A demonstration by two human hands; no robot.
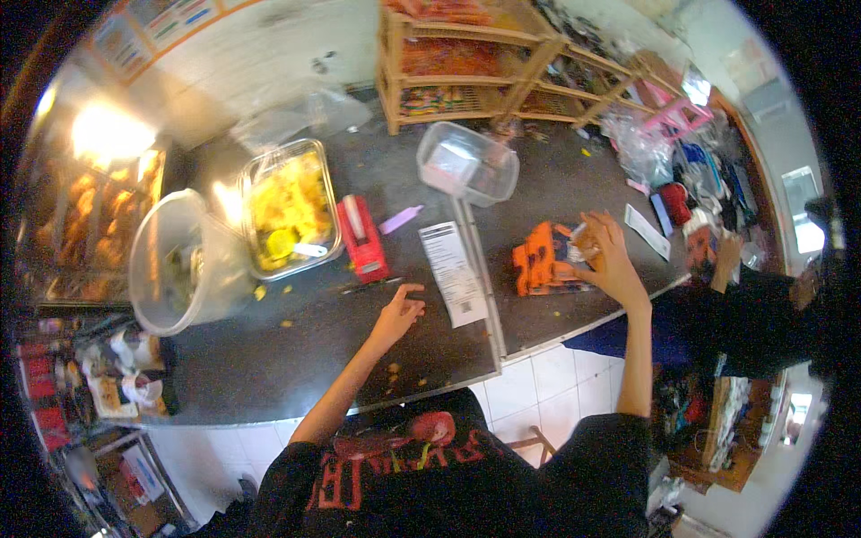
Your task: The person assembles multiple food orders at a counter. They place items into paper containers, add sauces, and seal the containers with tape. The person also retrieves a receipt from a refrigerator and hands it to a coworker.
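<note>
Right hand (603, 255), half-curled, apparently grips a small clear-and-brown packet (586, 244) beside bright-orange plastic packets (541, 260) on the dark worktop (269, 372): seemingly a picking step, next calling for a light pinch. Left hand (401, 314): loosely curled, empty.

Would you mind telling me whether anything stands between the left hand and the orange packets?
Nothing upright does; only a white paper slip lies flat between the left hand and the orange packets, left of the tabletop seam.
</note>
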